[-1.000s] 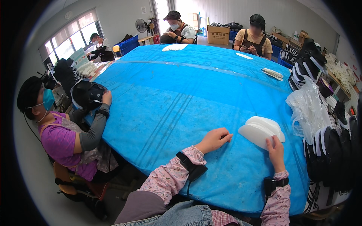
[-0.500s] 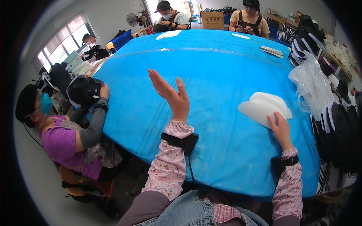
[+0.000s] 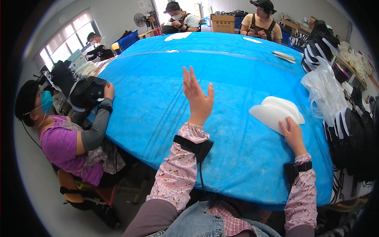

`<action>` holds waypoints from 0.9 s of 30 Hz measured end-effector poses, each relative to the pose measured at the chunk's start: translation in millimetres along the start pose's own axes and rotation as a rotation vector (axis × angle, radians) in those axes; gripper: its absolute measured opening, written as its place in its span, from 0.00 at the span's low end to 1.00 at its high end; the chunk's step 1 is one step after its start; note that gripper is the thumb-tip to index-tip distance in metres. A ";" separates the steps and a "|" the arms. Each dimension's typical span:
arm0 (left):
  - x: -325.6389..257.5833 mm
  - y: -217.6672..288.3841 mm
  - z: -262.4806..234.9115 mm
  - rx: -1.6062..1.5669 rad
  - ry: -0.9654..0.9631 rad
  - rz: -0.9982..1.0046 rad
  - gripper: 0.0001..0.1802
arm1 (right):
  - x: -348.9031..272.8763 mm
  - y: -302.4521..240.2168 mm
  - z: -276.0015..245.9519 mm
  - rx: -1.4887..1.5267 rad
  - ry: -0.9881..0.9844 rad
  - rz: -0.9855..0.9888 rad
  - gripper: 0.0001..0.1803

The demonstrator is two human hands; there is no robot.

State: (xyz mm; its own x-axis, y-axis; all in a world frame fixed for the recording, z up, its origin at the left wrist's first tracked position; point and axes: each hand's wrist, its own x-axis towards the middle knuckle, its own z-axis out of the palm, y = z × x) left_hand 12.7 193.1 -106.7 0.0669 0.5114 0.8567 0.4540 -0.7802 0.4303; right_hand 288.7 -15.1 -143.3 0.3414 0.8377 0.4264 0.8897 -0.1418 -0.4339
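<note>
My left hand is raised over the blue-covered table, its fingers stretched up and the thumb apart, holding nothing. To the right, my right hand has its thumb and fingers closed at the near edge of a thin white curved sheet. This sheet lies fanned out with other rounded white sheets on the table. How far my fingers reach under the sheet is hidden. Both my forearms wear pink patterned sleeves with black straps.
Black bags with white trim and a clear plastic bag line the right edge. Farther off lie light strips and white pieces. A co-worker at left handles a black cap-like item. Other people sit at the far side.
My left hand has moved right and slightly up, still spread. The right hand stays at the white sheet. At the far right, a co-worker's head has lifted and turned.
</note>
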 end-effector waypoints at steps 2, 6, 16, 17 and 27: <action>-4.5 3.9 4.6 -0.007 -0.076 -0.007 0.42 | -0.4 -1.7 -1.2 0.011 0.029 0.015 0.16; -16.0 0.6 6.1 0.048 -0.208 0.028 0.41 | 6.3 -19.4 1.2 -0.023 0.130 -0.090 0.14; 31.8 -20.3 -158.2 -0.455 0.585 -0.246 0.35 | 5.7 -12.6 -2.3 0.110 0.039 -0.041 0.13; 35.0 -38.0 -194.0 -0.410 0.621 -0.245 0.35 | 5.5 -18.0 -0.2 0.104 0.040 -0.058 0.13; 23.2 -109.0 -259.1 -0.505 0.527 -0.503 0.32 | 0.5 -19.5 -1.4 0.113 0.015 -0.039 0.13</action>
State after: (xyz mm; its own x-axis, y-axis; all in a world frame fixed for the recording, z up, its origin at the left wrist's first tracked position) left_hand -265.5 196.6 -60.1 -0.5099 0.7015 0.4980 -0.1358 -0.6372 0.7586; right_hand 271.9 -12.7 -133.5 0.3125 0.8330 0.4565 0.8628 -0.0478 -0.5033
